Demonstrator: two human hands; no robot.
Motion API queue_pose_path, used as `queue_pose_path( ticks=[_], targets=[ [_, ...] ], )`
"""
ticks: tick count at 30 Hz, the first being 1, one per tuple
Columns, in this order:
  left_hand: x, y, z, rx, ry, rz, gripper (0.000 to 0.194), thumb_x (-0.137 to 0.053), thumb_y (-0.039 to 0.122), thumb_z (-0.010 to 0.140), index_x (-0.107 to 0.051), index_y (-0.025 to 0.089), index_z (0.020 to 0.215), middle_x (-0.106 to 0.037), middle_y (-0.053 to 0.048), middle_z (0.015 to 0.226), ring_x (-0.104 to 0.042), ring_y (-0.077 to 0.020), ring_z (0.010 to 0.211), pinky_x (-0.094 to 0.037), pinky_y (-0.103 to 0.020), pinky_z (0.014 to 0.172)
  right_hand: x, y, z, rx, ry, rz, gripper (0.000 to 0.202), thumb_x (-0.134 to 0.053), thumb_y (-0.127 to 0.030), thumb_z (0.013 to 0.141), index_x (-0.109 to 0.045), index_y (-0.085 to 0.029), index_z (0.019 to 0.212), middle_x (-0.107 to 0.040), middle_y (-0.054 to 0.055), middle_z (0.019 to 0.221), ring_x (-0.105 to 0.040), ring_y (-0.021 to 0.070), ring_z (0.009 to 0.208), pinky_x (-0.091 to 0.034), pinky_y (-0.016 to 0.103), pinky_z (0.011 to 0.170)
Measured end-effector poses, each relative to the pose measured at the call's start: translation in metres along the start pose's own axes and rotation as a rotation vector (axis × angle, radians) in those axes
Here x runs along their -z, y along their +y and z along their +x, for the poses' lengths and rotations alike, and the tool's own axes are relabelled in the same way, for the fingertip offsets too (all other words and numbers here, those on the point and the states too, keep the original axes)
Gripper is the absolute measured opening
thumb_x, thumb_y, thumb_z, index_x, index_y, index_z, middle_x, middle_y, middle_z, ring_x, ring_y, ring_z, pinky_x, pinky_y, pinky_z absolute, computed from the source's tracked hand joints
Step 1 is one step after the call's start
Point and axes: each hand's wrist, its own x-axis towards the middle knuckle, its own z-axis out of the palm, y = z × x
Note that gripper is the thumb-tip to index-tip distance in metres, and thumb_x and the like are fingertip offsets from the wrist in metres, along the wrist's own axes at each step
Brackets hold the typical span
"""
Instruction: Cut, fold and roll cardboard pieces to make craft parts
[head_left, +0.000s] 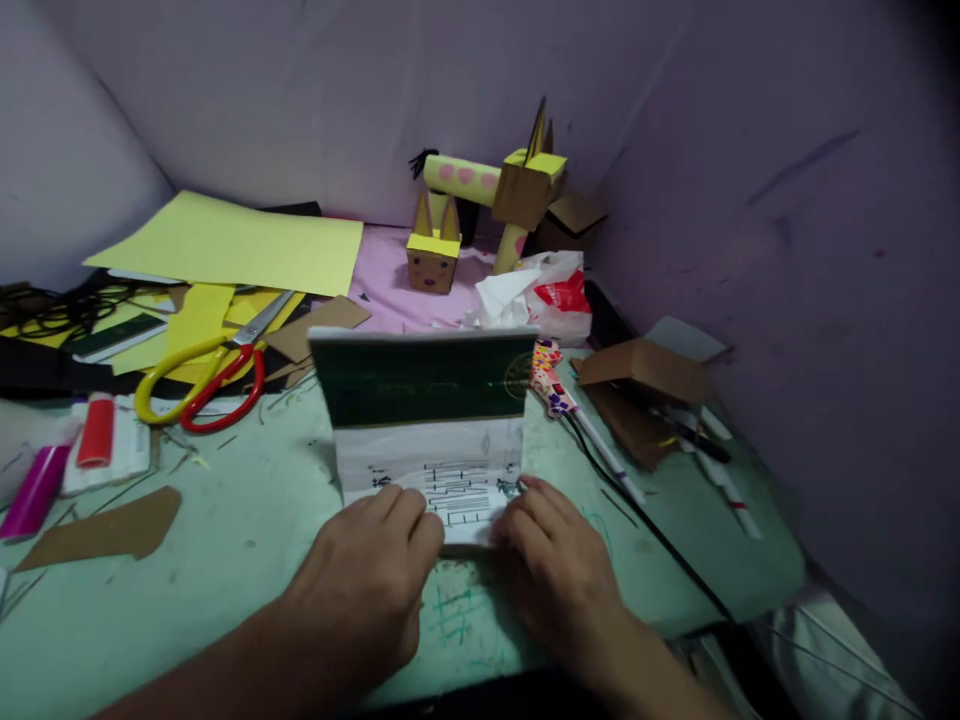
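Note:
In front of me stands a creased white card with a dark green band (427, 380) along its upper part and black printed marks lower down. My left hand (371, 560) is closed at its lower left edge, fingers curled and thumb out of sight. At the lower right edge, my right hand (559, 565) grips the same card with bent fingers. The card's upper part tilts up, while its near edge lies low by the table. What the fingertips press underneath is hidden.
Scissors (244, 350) with yellow and red handles lie left, near yellow paper (247, 245), a red-capped glue stick (96, 430) and a cardboard scrap (109, 525). Behind are a cardboard animal head (433, 265) and plastic bag (562, 295). A glue gun (551, 378) and cardboard box (645, 375) sit right.

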Motion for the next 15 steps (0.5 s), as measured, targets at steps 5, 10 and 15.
queue_pose_path(
  ticks=[5,10,15],
  targets=[
    [-0.012,0.003,-0.005,-0.106,0.128,0.039,0.026,-0.042,0.005,0.056,-0.059,0.014,0.073,-0.067,-0.015,0.102,-0.059,-0.0300,0.098,-0.055,-0.041,0.075,-0.013,0.005,-0.020,0.054,0.167,0.102,0.022,-0.042,0.000,0.080,-0.055,-0.017,0.080,-0.070,0.009,0.090,-0.065,0.0177,0.091,-0.050,0.041,0.093],
    [-0.008,0.010,0.004,-0.130,0.079,0.038,0.025,-0.038,0.002,0.056,-0.058,0.017,0.062,-0.073,-0.013,0.087,-0.068,-0.0244,0.081,-0.056,-0.031,0.065,-0.011,0.005,-0.022,0.092,0.202,0.097,0.030,-0.035,-0.002,0.088,-0.054,-0.018,0.072,-0.070,0.007,0.080,-0.066,0.0140,0.081,-0.057,0.029,0.080],
    [-0.011,0.026,0.011,-0.147,0.022,0.161,0.030,-0.037,0.005,0.078,-0.063,0.015,0.090,-0.073,-0.009,0.095,-0.069,-0.0224,0.083,-0.054,-0.029,0.068,-0.003,0.001,-0.022,0.093,0.095,0.055,0.036,-0.028,-0.007,0.094,-0.062,-0.011,0.083,-0.071,0.009,0.082,-0.067,0.0152,0.082,-0.055,0.028,0.085]
  ],
)
